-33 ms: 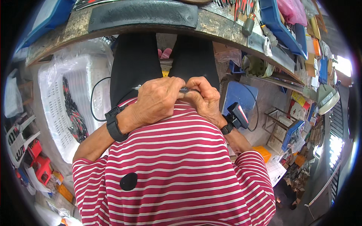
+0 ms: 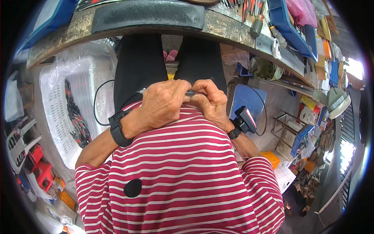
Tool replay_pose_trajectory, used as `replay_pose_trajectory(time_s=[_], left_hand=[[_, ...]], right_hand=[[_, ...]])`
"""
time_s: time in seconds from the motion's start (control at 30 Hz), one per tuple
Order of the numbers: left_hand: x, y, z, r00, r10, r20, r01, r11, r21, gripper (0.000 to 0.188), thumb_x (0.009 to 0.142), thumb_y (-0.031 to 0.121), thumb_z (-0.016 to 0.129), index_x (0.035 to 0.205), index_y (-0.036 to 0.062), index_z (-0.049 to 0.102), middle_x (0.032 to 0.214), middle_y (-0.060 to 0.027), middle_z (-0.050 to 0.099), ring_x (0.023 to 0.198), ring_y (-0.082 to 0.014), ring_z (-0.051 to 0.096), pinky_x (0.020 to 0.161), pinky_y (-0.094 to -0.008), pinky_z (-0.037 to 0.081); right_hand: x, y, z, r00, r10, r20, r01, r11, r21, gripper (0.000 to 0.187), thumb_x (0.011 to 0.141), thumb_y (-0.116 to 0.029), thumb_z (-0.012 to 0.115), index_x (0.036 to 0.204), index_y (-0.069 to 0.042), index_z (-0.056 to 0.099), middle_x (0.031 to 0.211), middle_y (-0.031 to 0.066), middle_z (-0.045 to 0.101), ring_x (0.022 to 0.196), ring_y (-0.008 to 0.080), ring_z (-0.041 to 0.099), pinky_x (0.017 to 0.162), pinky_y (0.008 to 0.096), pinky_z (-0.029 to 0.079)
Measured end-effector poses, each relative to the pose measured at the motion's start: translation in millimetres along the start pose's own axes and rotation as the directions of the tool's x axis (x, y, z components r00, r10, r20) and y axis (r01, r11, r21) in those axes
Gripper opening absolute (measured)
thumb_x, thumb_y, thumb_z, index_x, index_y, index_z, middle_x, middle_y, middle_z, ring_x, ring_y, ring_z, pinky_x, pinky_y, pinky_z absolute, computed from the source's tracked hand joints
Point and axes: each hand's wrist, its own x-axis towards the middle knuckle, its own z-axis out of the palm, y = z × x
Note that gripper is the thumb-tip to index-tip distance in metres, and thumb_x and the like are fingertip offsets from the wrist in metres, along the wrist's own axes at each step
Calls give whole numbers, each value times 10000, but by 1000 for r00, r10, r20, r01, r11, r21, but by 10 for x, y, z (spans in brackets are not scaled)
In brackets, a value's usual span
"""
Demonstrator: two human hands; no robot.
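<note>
My left hand (image 2: 165,100) and my right hand (image 2: 210,102) meet in front of my belly, above my lap. Both are closed, fingers bent, around a slim dark piece (image 2: 190,93) that shows between them. A thin, pale pointed tip (image 2: 141,91) sticks out on the far left of my left hand. Whether tip and dark piece are one thing, I cannot tell, as my fingers hide most of it. A black strap (image 2: 118,128) circles my left wrist, and a small boxy device (image 2: 245,119) is strapped at my right wrist.
Ahead runs a worn wooden bench edge (image 2: 230,29) with a black pad (image 2: 148,17). Slender red-and-black pieces (image 2: 251,9) and a blue bin (image 2: 290,27) lie there. At left stands a white plastic basket (image 2: 54,113) holding similar pieces. A blue stool-like top (image 2: 249,99) is at right.
</note>
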Motion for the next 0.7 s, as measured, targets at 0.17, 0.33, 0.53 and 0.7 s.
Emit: replay_pose_trajectory(time_s=[0.17, 0.33, 0.53, 0.7], left_hand=[[33, 10, 0, 998, -21, -58, 21, 1000, 6, 159, 775, 105, 642, 854, 13, 539, 650, -117, 569, 595, -248, 602, 533, -317, 476], [247, -50, -140, 999, -2, -50, 4, 999, 50, 176, 741, 91, 643, 837, 37, 507, 679, -95, 539, 635, -249, 581, 550, -345, 450], [559, -121, -320, 987, -41, -157, 43, 999, 10, 185, 746, 78, 656, 846, 44, 504, 678, -107, 552, 644, -274, 580, 557, -373, 448], [731, -168, -449, 944, -241, -227, 213, 967, -142, 177, 768, 57, 633, 914, 3, 551, 738, -182, 623, 656, -350, 607, 598, -397, 466]], right_hand=[[78, 31, -57, 995, -95, 27, 96, 995, -26, 113, 868, -23, 573, 967, 15, 534, 766, 104, 592, 685, 154, 617, 610, 253, 479], [320, -35, -176, 994, -82, 67, 82, 997, 4, 141, 859, -34, 601, 980, 5, 541, 744, 87, 567, 644, 129, 562, 573, 247, 444], [729, -419, -535, 984, -85, 155, 118, 968, -220, 167, 830, -94, 653, 934, 9, 573, 697, 59, 558, 604, 102, 515, 565, 259, 426], [1172, -599, -591, 939, -272, -211, 180, 910, -375, 117, 874, -93, 585, 910, 13, 620, 695, 29, 588, 610, 78, 522, 554, 231, 427]])
